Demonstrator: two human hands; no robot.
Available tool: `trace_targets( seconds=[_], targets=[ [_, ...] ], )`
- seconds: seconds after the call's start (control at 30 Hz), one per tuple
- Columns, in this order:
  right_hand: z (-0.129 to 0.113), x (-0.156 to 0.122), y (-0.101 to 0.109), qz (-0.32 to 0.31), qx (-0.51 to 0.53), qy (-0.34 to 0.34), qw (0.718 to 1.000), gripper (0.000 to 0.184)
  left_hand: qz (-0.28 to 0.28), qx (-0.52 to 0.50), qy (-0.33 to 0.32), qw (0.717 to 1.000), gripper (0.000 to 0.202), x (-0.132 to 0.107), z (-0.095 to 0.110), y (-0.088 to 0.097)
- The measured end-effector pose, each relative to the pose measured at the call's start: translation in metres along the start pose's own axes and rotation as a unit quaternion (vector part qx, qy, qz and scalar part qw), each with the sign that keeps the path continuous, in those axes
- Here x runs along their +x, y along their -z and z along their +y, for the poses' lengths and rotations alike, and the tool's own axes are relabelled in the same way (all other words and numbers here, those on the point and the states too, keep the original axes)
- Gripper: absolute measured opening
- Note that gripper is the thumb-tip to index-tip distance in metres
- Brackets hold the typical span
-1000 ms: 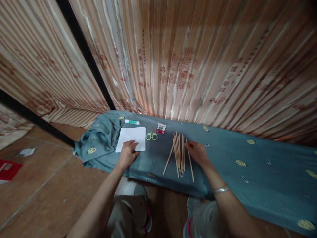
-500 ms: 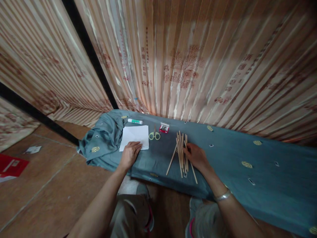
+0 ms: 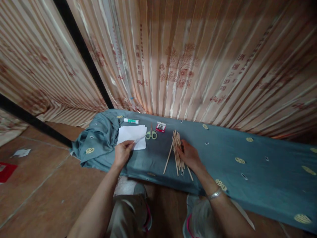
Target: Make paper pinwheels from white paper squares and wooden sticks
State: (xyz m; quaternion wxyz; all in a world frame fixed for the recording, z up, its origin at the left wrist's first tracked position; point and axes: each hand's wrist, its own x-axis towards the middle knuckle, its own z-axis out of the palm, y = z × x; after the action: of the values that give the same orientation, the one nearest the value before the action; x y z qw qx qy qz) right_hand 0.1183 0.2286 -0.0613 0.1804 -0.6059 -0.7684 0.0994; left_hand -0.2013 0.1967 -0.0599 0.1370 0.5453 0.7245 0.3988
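Observation:
My left hand [image 3: 123, 153] pinches the near edge of a white paper sheet [image 3: 130, 133], which curls up a little over the other sheets in the stack. Several thin wooden sticks [image 3: 176, 145] lie in a loose bunch to the right, a few of them splayed outward. Curled against the bunch's right side is my right hand [image 3: 190, 155], with thumb and fingers on the sticks. Green-handled scissors [image 3: 151, 135] rest between the paper and the sticks. Behind them sits a small red and white box [image 3: 160, 127]. A white and green glue stick [image 3: 131, 121] lies behind the paper.
A blue-green cloth [image 3: 218, 152] with a pineapple pattern covers the long, low surface and bunches up at its left end. Pleated curtains [image 3: 178, 66] hang close behind. Dark poles [image 3: 84, 53] slant at the left. A red item [image 3: 7, 172] lies on the floor.
My left hand has gone from lying on the paper to pinching its near edge, which is now lifted. My right fingers have closed in on the sticks. The view has shifted slightly.

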Motion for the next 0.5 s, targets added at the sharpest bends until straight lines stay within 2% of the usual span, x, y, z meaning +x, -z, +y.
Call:
trace_targets(
  seconds=[0.17, 0.27, 0.4, 0.5],
  targets=[
    [-0.013, -0.012, -0.029, 0.063, 0.061, 0.007, 0.996, 0.063, 0.014, -0.035, 0.018, 0.999, 0.025, 0.0, 0.003, 0.003],
    [-0.036, -0.011, -0.045, 0.058, 0.066, 0.001, 0.996, 0.068, 0.014, -0.05, 0.017, 0.998, 0.026, 0.0, 0.004, 0.004],
    [-0.068, -0.002, -0.048, 0.026, 0.043, -0.034, 0.998, 0.066, 0.009, -0.06, 0.009, 0.998, 0.025, -0.003, 0.007, 0.005],
    [-0.078, 0.001, -0.042, 0.02, 0.032, -0.051, 0.998, 0.067, 0.003, -0.077, -0.007, 0.997, 0.021, -0.005, 0.01, 0.004]
  ],
)
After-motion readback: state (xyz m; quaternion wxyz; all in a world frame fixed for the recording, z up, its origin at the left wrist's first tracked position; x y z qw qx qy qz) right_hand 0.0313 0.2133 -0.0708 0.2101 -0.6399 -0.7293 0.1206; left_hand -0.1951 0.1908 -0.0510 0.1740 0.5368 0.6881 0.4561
